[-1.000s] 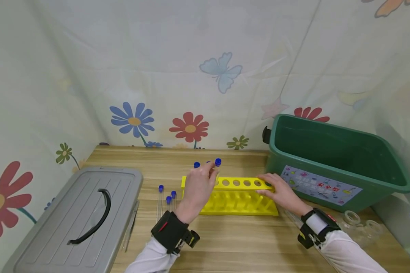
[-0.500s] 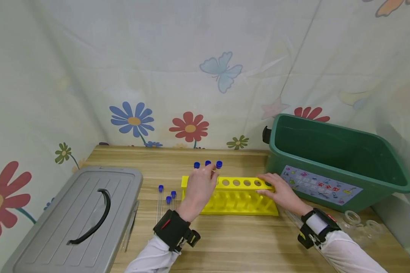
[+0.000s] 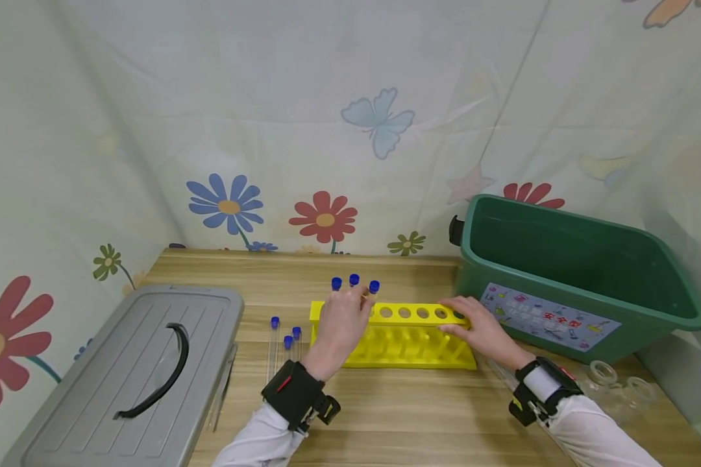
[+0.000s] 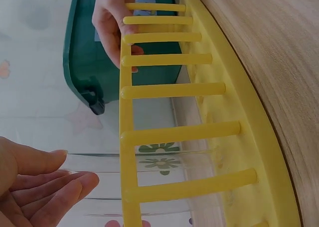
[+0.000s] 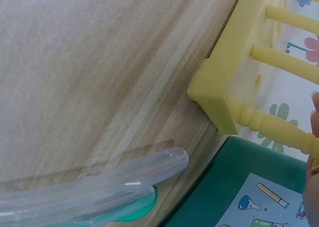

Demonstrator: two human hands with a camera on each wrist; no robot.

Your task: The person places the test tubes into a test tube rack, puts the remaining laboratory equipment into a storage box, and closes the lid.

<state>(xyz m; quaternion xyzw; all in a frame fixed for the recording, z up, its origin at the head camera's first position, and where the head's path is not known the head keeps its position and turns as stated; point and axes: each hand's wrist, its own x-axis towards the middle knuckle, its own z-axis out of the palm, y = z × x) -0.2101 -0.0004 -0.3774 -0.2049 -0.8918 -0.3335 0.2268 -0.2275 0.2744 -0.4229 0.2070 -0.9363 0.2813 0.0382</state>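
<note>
A yellow test tube rack (image 3: 409, 360) stands upright on the wooden table. Two blue-capped test tubes (image 3: 336, 283) rise from its left part, behind my left hand (image 3: 344, 321). That hand pinches a third blue-capped test tube (image 3: 374, 287) near its top, between thumb and fingers. In the left wrist view this glass tube (image 4: 107, 162) runs down through the rack, past the yellow pegs. My right hand (image 3: 481, 327) grips the rack's right end, thumb in front and fingers over the top plate.
Several blue-capped test tubes (image 3: 275, 322) lie left of the rack, near tweezers (image 3: 224, 386) and a grey lid (image 3: 122, 363) with a black handle. A green bin (image 3: 561, 259) stands back right. Glass bottles (image 3: 603, 376) and clear tubes (image 5: 99, 189) lie by my right arm.
The blue cap of the tube in my left hand has sunk slightly, with the tube lower in the rack. The right hand keeps its place on the rack.
</note>
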